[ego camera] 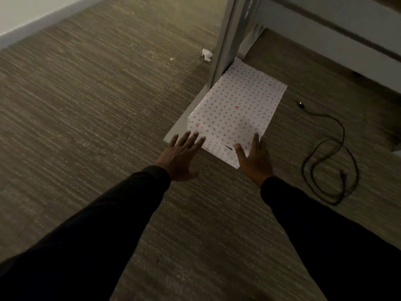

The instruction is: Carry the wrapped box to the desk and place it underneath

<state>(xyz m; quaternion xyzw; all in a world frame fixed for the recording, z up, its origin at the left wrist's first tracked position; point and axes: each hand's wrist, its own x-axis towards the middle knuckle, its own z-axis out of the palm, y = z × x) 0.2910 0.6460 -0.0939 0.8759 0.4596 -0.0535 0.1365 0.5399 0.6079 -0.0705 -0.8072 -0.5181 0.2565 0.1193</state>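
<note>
The carpet floor (86, 105) spreads under the grey worktop (325, 29). The wrapped box (236, 109) lies on the floor beside the worktop leg (225, 40), partly underneath. Both hands are open: left hand (182, 153) just beside its near edge, right hand (253, 157) touching its corner. A further push risks jamming it against the leg.
</note>
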